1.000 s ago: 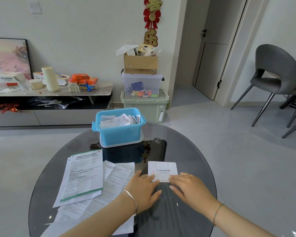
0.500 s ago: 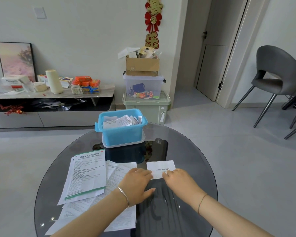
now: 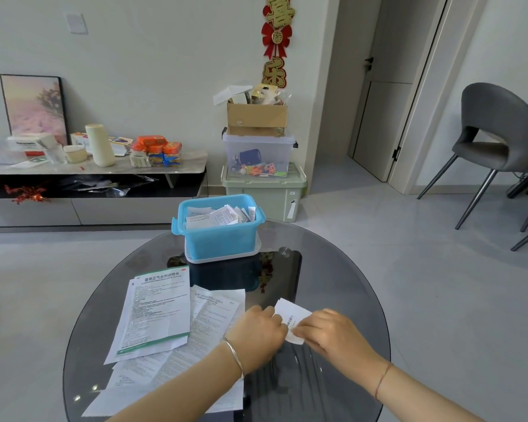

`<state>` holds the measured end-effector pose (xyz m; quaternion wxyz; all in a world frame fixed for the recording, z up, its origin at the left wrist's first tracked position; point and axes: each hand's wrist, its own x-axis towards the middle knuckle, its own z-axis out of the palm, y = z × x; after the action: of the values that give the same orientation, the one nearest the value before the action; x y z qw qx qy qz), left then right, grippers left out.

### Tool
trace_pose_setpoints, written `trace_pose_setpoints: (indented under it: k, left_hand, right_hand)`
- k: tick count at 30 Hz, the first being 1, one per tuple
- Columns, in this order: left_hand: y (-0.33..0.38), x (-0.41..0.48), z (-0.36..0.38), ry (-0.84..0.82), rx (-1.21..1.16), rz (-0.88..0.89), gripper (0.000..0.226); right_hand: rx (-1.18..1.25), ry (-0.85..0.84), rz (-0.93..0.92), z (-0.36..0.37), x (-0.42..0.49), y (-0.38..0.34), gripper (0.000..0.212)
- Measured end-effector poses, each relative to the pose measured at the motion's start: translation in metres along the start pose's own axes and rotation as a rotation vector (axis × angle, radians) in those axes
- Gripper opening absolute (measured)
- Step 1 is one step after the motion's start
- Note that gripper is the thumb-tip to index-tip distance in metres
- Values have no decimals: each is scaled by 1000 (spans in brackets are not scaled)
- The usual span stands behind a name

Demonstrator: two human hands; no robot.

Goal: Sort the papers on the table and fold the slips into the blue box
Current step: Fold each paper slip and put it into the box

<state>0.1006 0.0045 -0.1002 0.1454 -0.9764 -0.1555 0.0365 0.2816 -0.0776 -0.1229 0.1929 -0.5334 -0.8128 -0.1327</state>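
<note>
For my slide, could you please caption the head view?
Left hand and right hand pinch a white slip before the blue box.

We look down on a round, dark glass counter [image 3: 333,269]. The left grip [image 3: 258,333] and the right grip [image 3: 333,333] each pinch a small white slip [image 3: 293,313], one at either side (its print is too blurred to read). The slip sits askew and seems partly lifted off the glass, though we cannot be sure. Left of the hands lies a spread of printed sheets [image 3: 214,309], with a green-bordered leaflet [image 3: 156,312] on top. Farther back, the blue box [image 3: 223,239] stands on a clear lid [image 3: 226,259], with folded slips [image 3: 214,216] heaped inside.
</note>
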Motion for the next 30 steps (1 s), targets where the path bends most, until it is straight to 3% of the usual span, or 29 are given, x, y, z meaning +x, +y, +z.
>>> trace_pose_setpoints:
  k: [3, 8, 13, 17, 23, 27, 30]
  left_hand:
    - [-1, -4, 3, 61, -174, -5, 21]
    - [-8, -9, 7, 52, -379, -163, 34]
    - [-13, -11, 19, 130, -583, -345, 27]
    - [-7, -7, 22, 191, -610, -466, 33]
    - [-1, -2, 18, 203, -630, -658, 32]
    - [4, -4, 14, 200, -578, -655, 27]
    - [6, -7, 11, 193, -552, -486, 35]
  right_hand:
    - [84, -22, 58, 2, -12, 1, 17]
    - [348, -74, 319, 1, -25, 7, 30]
    - [492, -55, 567, -1, -21, 5, 10]
    - [683, -22, 767, 0, -13, 7, 2]
    - [706, 54, 875, 6, 4, 4, 19]
    - [691, 42, 895, 9, 7, 6, 23]
    - [640, 20, 888, 11, 7, 6, 27]
